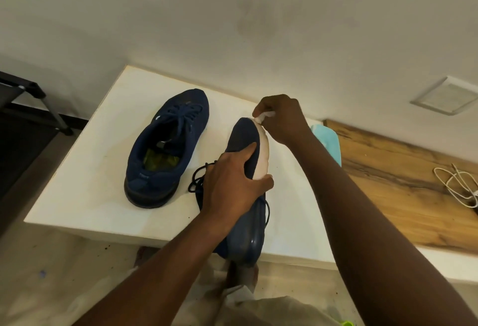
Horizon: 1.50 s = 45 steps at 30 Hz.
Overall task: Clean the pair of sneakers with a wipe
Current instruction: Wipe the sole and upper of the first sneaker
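Mid-task, on shoe 1 by the look of it.

- Left hand (232, 183) clamped around shoe 1 (241, 134), centre frame, tipped on its side. Toe points away; heel overhangs the near desk (90, 170) edge.
- Right hand (282, 118) pinches a bunched wipe (263, 116) against the toe end of the white midsole (261, 155).
- Midsole looks fairly white from here, but I can't tell which parts have been wiped. The blue upper and the far side can't be judged.
- Shoe 2 (165, 150) stands upright on the desk, left of centre and apart from both hands. No hand is on it and I see no sign of cleaning, so I'd count it as not done.
- Teal pack (327, 142), probably wipes, is right of centre, partly behind the right arm.

Left to do, I'd say: finish the shoe 1 midsole and upper, then all of shoe 2. Call it under half done.
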{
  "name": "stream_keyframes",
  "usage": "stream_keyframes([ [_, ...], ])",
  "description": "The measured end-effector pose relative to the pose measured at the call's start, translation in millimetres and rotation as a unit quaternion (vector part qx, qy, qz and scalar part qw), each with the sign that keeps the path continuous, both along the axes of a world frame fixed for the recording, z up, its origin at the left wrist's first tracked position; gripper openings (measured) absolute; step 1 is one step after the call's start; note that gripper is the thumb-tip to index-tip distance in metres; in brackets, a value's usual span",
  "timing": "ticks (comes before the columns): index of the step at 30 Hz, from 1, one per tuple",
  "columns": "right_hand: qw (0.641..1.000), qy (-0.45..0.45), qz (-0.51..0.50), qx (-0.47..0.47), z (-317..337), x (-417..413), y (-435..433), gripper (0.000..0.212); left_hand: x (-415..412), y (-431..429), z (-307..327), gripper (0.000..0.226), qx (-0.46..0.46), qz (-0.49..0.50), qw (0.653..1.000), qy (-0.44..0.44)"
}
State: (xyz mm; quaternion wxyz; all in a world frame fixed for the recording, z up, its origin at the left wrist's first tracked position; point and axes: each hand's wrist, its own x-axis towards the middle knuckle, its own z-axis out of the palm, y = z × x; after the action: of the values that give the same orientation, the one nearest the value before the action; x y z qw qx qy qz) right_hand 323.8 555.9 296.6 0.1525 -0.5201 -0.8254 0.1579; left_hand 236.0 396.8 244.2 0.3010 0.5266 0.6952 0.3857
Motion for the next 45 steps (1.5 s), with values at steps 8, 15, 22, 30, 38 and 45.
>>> stream_keyframes([
  [8,0.999,0.005,-0.001,0.052,7,28,-64,0.029,1,1,-5,0.082,0.003,0.008,1.0,-0.001],
  [15,0.999,0.035,0.02,-0.031,-1,-18,2,0.028,4,1,-4,0.081,0.001,0.011,1.0,0.003],
  [22,0.995,0.078,-0.015,-0.064,2,-5,-1,0.021,1,0,-3,0.082,0.004,0.009,1.0,-0.007],
  [30,0.988,0.124,-0.03,-0.089,5,-6,0,0.019,2,0,-3,0.081,0.007,0.008,1.0,-0.002],
  [38,0.983,0.142,-0.032,-0.113,2,5,0,0.015,1,1,-4,0.081,0.006,0.01,1.0,-0.02],
  [45,0.984,0.15,-0.016,-0.094,8,21,-33,0.018,2,0,-2,0.078,0.026,0.015,0.999,-0.014],
])
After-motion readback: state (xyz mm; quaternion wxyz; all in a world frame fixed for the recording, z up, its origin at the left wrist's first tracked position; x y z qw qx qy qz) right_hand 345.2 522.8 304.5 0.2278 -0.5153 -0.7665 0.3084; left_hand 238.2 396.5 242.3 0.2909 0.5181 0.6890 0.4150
